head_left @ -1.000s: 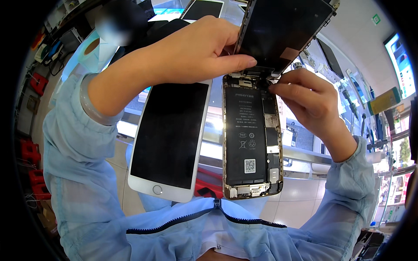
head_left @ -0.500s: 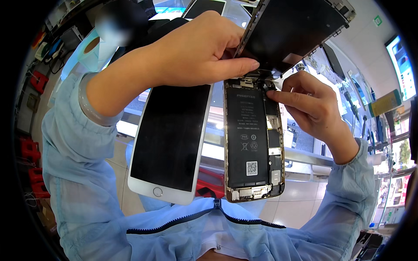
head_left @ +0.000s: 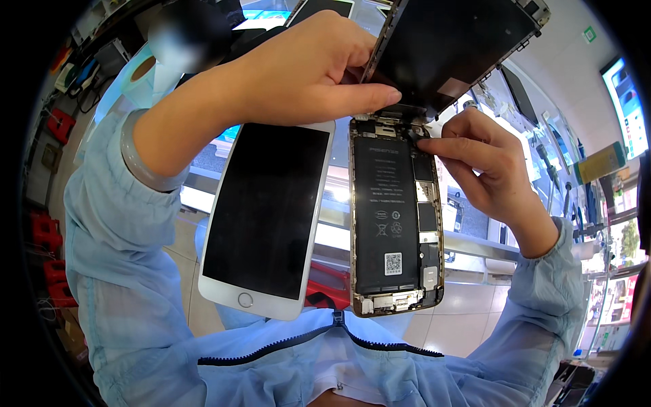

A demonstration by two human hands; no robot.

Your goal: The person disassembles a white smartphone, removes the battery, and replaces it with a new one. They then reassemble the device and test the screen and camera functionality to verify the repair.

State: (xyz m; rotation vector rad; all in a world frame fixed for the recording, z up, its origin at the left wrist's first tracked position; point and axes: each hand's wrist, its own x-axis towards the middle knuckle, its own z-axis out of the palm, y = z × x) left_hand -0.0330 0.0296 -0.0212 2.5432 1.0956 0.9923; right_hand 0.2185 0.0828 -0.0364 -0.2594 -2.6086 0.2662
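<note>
Opened phone [head_left: 426, 218], just right of the white phone [head_left: 268, 210], sitting a touch lower than a second ago. Raised screen [head_left: 451, 51] held in left hand [head_left: 308, 74]; right hand [head_left: 489, 159] narrow at inner top-right corner, so probably still busy there. Can't tell if pinching anything.

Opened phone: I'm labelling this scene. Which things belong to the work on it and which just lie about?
In the work:
- opened phone, right hand at its edge
- raised screen, in left hand
- probably white phone

Lying about, seemingly:
- pale roll
- yellow container
</note>
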